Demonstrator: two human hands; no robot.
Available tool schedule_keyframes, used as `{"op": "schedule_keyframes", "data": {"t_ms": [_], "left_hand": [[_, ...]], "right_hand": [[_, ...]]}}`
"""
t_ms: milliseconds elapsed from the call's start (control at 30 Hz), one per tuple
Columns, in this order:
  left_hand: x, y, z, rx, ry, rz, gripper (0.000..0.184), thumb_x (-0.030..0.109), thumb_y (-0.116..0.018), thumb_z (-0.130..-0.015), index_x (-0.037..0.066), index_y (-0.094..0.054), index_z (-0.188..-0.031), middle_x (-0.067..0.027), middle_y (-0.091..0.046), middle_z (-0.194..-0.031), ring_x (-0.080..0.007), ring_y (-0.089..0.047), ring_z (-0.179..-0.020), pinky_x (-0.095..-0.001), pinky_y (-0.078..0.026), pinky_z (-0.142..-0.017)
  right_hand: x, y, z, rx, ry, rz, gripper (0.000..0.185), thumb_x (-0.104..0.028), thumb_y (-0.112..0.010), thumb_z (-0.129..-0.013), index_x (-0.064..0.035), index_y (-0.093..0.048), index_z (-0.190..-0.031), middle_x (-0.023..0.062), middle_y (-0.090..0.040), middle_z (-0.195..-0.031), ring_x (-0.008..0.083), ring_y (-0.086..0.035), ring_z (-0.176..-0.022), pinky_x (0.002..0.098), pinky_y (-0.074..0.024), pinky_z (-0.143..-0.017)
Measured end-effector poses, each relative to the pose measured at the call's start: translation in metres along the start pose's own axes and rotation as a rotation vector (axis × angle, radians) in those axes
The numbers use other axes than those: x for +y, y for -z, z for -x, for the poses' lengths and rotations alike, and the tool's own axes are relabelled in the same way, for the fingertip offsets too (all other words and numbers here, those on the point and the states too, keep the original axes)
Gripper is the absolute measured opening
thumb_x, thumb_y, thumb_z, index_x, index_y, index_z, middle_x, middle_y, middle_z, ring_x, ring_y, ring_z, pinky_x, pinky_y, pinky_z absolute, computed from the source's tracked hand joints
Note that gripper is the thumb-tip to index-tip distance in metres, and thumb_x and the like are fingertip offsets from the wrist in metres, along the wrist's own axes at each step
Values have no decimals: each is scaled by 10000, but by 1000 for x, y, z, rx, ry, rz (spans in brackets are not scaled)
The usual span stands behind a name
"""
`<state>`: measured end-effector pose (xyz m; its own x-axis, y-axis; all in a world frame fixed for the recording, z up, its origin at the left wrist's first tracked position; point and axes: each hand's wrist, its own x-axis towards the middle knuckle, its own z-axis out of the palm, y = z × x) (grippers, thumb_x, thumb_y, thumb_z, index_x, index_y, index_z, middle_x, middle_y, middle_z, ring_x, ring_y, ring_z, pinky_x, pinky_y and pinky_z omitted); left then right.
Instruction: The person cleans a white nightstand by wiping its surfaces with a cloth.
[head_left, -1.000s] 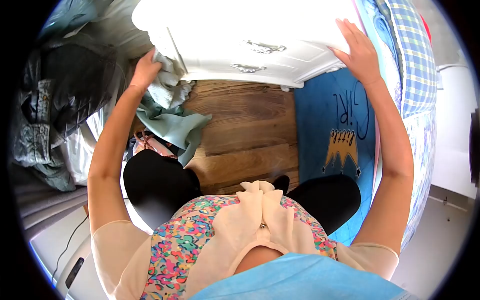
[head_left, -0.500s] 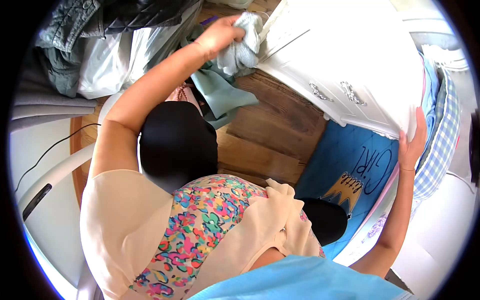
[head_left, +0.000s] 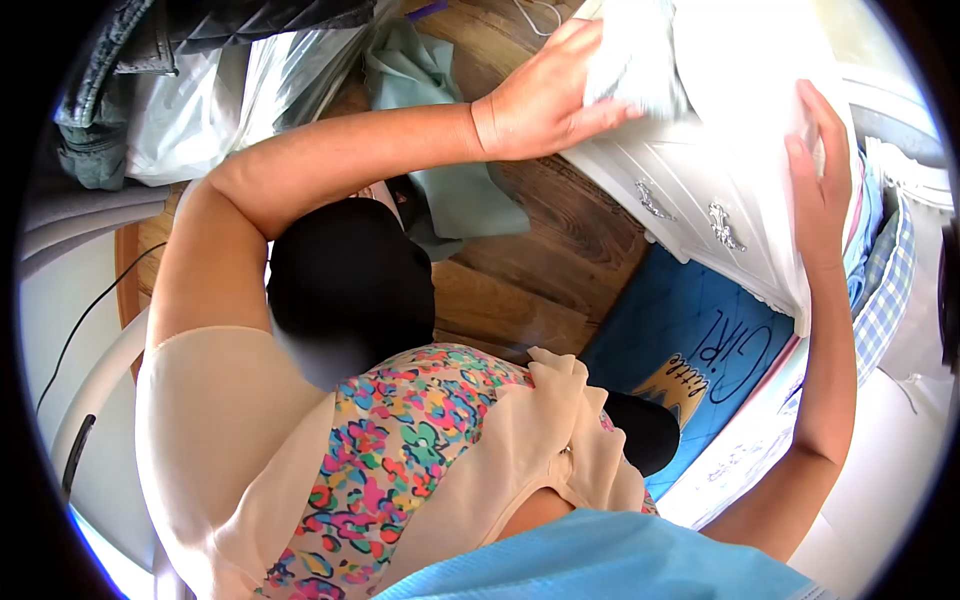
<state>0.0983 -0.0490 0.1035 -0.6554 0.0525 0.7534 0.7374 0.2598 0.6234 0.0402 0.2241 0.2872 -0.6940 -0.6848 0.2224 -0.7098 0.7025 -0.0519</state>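
A pale grey cloth [head_left: 640,65] lies bunched against the top of a white cabinet [head_left: 750,70]. My left hand [head_left: 545,90] is closed on it, with the thumb along its near side and some fingertips hidden by the folds. At the cabinet's right edge rests my right hand [head_left: 825,175], thumb and fingers apart, holding nothing. Silver ornate handles [head_left: 725,228] sit on the white drawer fronts below.
A blue quilted mat [head_left: 690,330] with "little GIRL" lettering lies below the cabinet. Green fabric [head_left: 465,195] is on the wooden floor [head_left: 540,260]. Plastic bags [head_left: 190,120] and dark jackets stand left. A blue checked cushion [head_left: 885,290] is at right.
My left hand has carried the cloth rightward from beside the cabinet onto its top. My right hand has slid farther up along the cabinet's right edge.
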Motion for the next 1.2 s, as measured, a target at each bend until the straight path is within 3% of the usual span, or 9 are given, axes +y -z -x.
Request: {"op": "schedule_keyframes", "data": {"t_ms": [167, 300, 367, 500, 567, 600, 700, 767, 1200], "left_hand": [[-28, 0, 30, -15, -103, -163, 478, 163, -565, -881, 25, -541, -1338, -222, -580, -1261, -338, -579, -1141, -415, -444, -1026], [-66, -10, 72, 56, 206, 11, 495, 314, -592, -925, -28, -554, -1280, -280, -559, -1282, -447, -516, -1190, -444, -431, -1022], [-78, 9, 81, -285, 796, 260, 509, 368, -565, -948, 6, -563, -1305, -261, -604, -1283, -402, -579, -1174, -400, -443, -1016], [-89, 17, 55, -25, 887, 490, 397, 317, -570, -979, -10, -621, -1198, -72, -679, -1088, -167, -611, -1004, -326, -475, -930], [-69, 33, 0, -31, 796, 577, 422, 363, -522, -982, -13, -613, -1152, -140, -653, -1027, -235, -604, -967, -350, -465, -912], [-83, 20, -7, 94, 623, 812, 512, 166, -523, -972, -19, -420, -1438, -53, -555, -1325, -200, -489, -1243, -331, -358, -1080], [-51, 18, -57, -96, 406, 551, 446, 404, -502, -1007, -17, -604, -1116, -165, -621, -1009, -296, -575, -980, -391, -450, -915], [-57, -12, -44, -17, 147, 365, 466, 420, -465, -1031, -21, -603, -1087, -192, -586, -1066, -359, -532, -1033, -437, -431, -928], [-104, -12, -22, -249, 600, 293, 388, 329, -522, -1027, -54, -572, -1050, -208, -552, -1001, -368, -544, -967, -434, -460, -878]], "right_hand": [[-1, 3, -1, -30, -58, -17, 495, -305, -582, -912, -189, -569, -1393, 112, -520, -1474, 283, -469, -1375, 449, -345, -1162], [-8, 4, -4, -46, -96, -45, 500, -292, -576, -897, -205, -571, -1389, 101, -522, -1475, 293, -472, -1373, 473, -342, -1166], [-7, 3, -3, -47, -88, -61, 501, -292, -571, -896, -195, -570, -1388, 108, -519, -1477, 294, -470, -1373, 475, -338, -1166], [-8, 1, -5, -55, -132, -129, 513, -301, -559, -901, -161, -553, -1395, 134, -499, -1489, 301, -456, -1377, 469, -322, -1166], [-6, 2, -7, -68, -125, -119, 520, -311, -556, -904, -149, -545, -1398, 140, -491, -1492, 303, -447, -1381, 463, -313, -1167], [-6, 3, -6, -72, -113, -117, 527, -321, -554, -907, -138, -537, -1401, 146, -484, -1495, 305, -438, -1385, 456, -304, -1167], [-11, 4, -10, -86, -114, -119, 535, -326, -558, -920, -119, -519, -1412, 146, -474, -1502, 307, -424, -1390, 446, -289, -1169], [-15, 5, -13, -92, -116, -136, 534, -327, -567, -933, -87, -514, -1408, 165, -467, -1498, 310, -420, -1388, 437, -283, -1168], [-22, 7, -19, -104, -155, -161, 536, -376, -605, -930, -103, -510, -1382, 175, -446, -1481, 312, -423, -1368, 452, -347, -1127]]}}
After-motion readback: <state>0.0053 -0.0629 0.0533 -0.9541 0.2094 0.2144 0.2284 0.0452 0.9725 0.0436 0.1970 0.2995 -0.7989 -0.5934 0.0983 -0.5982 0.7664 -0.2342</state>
